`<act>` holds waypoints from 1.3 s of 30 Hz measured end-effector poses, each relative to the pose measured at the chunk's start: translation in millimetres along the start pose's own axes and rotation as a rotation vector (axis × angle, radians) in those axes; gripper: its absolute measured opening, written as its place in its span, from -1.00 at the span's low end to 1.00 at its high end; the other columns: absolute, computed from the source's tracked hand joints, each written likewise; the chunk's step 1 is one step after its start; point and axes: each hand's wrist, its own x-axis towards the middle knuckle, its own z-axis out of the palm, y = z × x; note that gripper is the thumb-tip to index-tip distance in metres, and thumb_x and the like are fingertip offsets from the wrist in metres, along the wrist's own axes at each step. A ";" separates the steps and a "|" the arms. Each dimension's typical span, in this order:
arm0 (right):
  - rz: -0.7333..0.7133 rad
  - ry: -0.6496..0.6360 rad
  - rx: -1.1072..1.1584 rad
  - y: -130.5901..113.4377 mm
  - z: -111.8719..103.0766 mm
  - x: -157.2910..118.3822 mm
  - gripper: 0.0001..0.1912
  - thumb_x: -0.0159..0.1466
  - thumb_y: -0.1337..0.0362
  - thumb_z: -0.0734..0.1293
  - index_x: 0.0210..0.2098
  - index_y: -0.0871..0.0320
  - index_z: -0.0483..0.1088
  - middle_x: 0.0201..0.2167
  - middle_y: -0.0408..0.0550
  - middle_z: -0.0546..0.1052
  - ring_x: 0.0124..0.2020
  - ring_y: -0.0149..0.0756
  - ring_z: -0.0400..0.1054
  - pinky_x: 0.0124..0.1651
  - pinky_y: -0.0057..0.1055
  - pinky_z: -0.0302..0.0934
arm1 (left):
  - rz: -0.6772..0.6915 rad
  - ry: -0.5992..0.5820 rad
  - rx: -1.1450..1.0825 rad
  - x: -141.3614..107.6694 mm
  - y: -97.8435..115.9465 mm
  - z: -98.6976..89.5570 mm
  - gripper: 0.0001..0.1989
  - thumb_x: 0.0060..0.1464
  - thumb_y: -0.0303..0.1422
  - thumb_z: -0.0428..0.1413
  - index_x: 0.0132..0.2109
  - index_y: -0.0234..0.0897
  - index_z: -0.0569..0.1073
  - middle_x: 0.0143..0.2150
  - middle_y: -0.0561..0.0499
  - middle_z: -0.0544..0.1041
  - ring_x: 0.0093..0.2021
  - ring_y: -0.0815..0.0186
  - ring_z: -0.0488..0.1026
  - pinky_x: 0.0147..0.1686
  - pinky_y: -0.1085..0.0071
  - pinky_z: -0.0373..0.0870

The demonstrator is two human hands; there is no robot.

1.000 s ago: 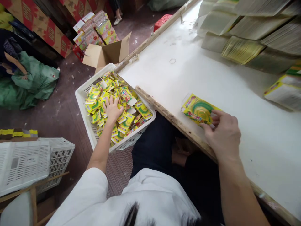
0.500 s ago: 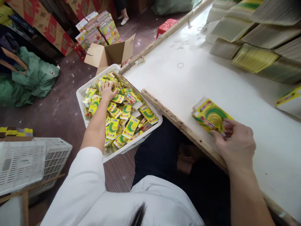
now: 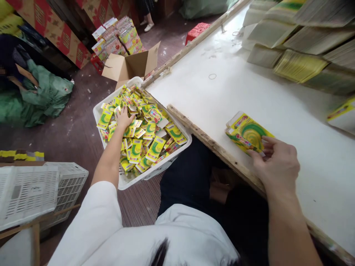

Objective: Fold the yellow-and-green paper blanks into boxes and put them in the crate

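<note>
My left hand [image 3: 124,118] lies among small yellow-and-green printed cartons [image 3: 135,150] heaped in a white plastic basket [image 3: 189,140]. Its fingers are spread over the heap, and the fingertips are partly lost among the cartons. At the table's near edge, my right hand [image 3: 277,159] grips the end of a small stack of yellow cartons [image 3: 251,131] between thumb and fingers. That stack rests on the white tabletop [image 3: 194,96], its top carton showing a green and yellow swirl.
Tall stacks of flat card [image 3: 302,64] stand at the table's far right. An open cardboard box [image 3: 135,64] is beyond the basket. White crates [image 3: 27,192] sit at lower left. Another person's hands [image 3: 30,83] touch a green sack [image 3: 51,90]. A red stool [image 3: 196,31] stands behind the table.
My left hand has drawn back slightly toward me across the heap, and some cartons under it have shifted. My right hand stays on its stack almost unmoved.
</note>
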 end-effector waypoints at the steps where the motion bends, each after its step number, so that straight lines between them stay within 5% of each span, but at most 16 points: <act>1: 0.003 0.000 0.003 -0.1 0.2 -0.1 -0.52 0.07 0.21 0.39 0.00 0.12 0.44 -0.26 0.03 0.44 -0.23 -0.04 0.40 -0.02 -0.04 0.40 | 0.007 -0.011 -0.008 -7.1 1.0 1.9 -0.19 0.16 -0.07 0.02 0.44 -0.40 0.06 0.48 -0.24 0.09 0.50 -0.16 -0.21 0.42 -0.12 -0.22; 7: -0.009 -0.024 0.030 -2.1 -0.7 -0.2 -0.55 0.07 0.23 0.39 -0.02 0.13 0.43 -0.24 0.04 0.43 -0.22 -0.06 0.38 0.01 -0.07 0.37 | 0.129 -0.111 -0.040 -50.7 14.7 13.0 -0.51 0.23 -0.15 -0.01 0.20 -0.22 0.47 0.21 -0.14 0.51 0.37 0.02 0.21 0.35 0.09 0.10; 10: -0.025 -0.035 0.062 -3.8 -2.2 -0.8 -0.57 0.08 0.27 0.39 -0.03 0.09 0.40 -0.23 0.02 0.41 -0.20 -0.06 0.37 0.03 -0.09 0.35 | 0.171 -0.132 -0.057 -77.0 23.0 21.5 -0.58 0.28 -0.22 -0.11 0.05 -0.16 0.58 0.12 -0.04 0.59 0.39 0.08 0.18 0.36 0.08 0.07; 14: -0.042 -0.059 0.089 -7.5 -5.5 -2.3 -0.56 0.10 0.29 0.39 -0.01 0.10 0.38 -0.19 0.06 0.41 -0.20 -0.09 0.35 0.05 -0.15 0.33 | 0.207 -0.118 -0.110 -102.0 31.1 25.6 -0.53 0.32 -0.26 -0.18 0.12 -0.26 0.53 0.17 -0.12 0.55 0.31 0.13 0.33 0.30 0.18 0.20; 19: -0.044 -0.086 0.125 -12.0 -8.9 -2.4 -0.55 0.12 0.31 0.38 0.02 0.12 0.36 -0.17 0.08 0.40 -0.19 -0.13 0.33 0.07 -0.18 0.30 | 0.286 -0.084 -0.192 -100.5 55.5 20.0 -0.40 0.33 -0.22 -0.12 0.41 -0.38 0.13 0.41 -0.23 0.25 0.37 0.18 0.26 0.31 0.26 0.19; 25: -0.049 -0.035 0.158 -13.9 -10.0 -2.9 -0.54 0.12 0.31 0.38 0.03 0.19 0.37 -0.17 0.09 0.42 -0.21 -0.13 0.33 0.04 -0.11 0.33 | 0.455 -0.179 -0.212 -98.2 100.7 17.0 -0.50 0.28 -0.14 -0.03 0.24 -0.29 0.42 0.32 -0.14 0.39 0.33 0.18 0.31 0.33 0.29 0.19; 29: -0.077 0.019 0.205 -12.8 -8.6 -4.8 -0.57 0.15 0.30 0.36 0.03 0.15 0.36 -0.17 0.04 0.43 -0.18 -0.12 0.35 0.03 -0.05 0.34 | 0.526 -0.223 -0.198 -117.1 107.2 12.3 -0.59 0.24 -0.16 0.01 0.11 -0.21 0.54 0.36 -0.07 0.35 0.36 0.14 0.28 0.36 0.22 0.16; 35: -0.068 0.144 0.324 -16.4 -20.3 -6.7 -0.52 0.18 0.28 0.38 0.09 0.08 0.31 -0.17 -0.02 0.40 -0.20 -0.15 0.36 -0.06 -0.12 0.38 | 0.560 -0.213 -0.259 -157.1 95.7 -17.7 -0.68 0.22 -0.24 0.04 0.01 -0.20 0.58 0.18 -0.08 0.54 0.25 0.16 0.40 0.32 0.20 0.23; 39: 0.004 0.188 0.465 -47.0 -40.7 -17.3 -0.43 0.13 0.28 0.44 0.11 0.06 0.25 -0.24 -0.12 0.39 -0.32 -0.24 0.34 -0.19 -0.22 0.37 | 0.588 -0.101 -0.636 -209.6 123.9 -32.6 -0.52 0.16 -0.09 0.16 0.17 -0.15 0.45 0.18 -0.12 0.52 0.25 0.11 0.40 0.31 0.11 0.22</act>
